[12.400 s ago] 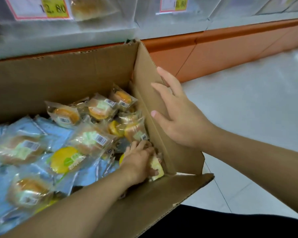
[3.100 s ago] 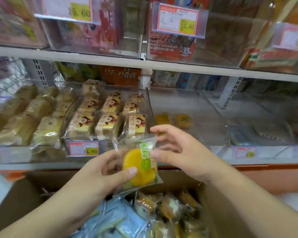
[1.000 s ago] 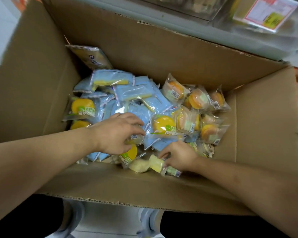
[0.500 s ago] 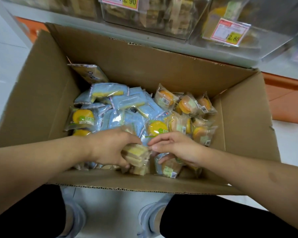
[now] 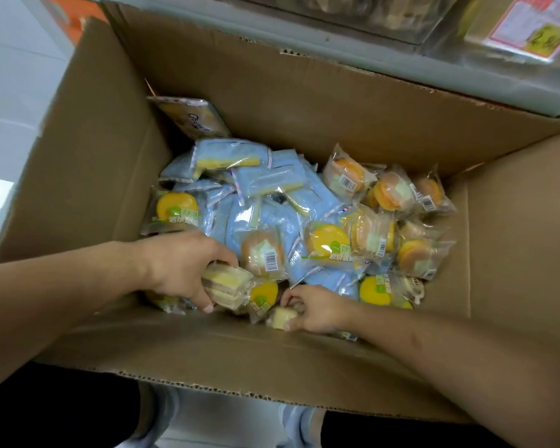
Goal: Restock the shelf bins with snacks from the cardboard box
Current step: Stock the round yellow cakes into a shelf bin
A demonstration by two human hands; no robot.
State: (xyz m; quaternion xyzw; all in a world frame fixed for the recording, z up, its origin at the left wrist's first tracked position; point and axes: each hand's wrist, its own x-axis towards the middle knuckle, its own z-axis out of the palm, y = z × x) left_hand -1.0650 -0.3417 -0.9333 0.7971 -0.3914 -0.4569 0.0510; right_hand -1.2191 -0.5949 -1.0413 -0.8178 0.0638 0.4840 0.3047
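**Both hands down in the box, gathering cake packs**

Head view: your left hand (image 5: 181, 270) grips a stack of wrapped cake slices (image 5: 228, 286); squeeze harder and they may crush or slip apart. Your right hand (image 5: 314, 310) pinches another slice pack (image 5: 282, 316) against the near wall of the cardboard box (image 5: 207, 347), just beside the stack.

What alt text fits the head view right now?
Both hands reach into an open cardboard box of wrapped snacks: the left hand grips a stack of pale cakes, the right hand pinches another cake. Blue packets and round yellow cakes fill the rest.
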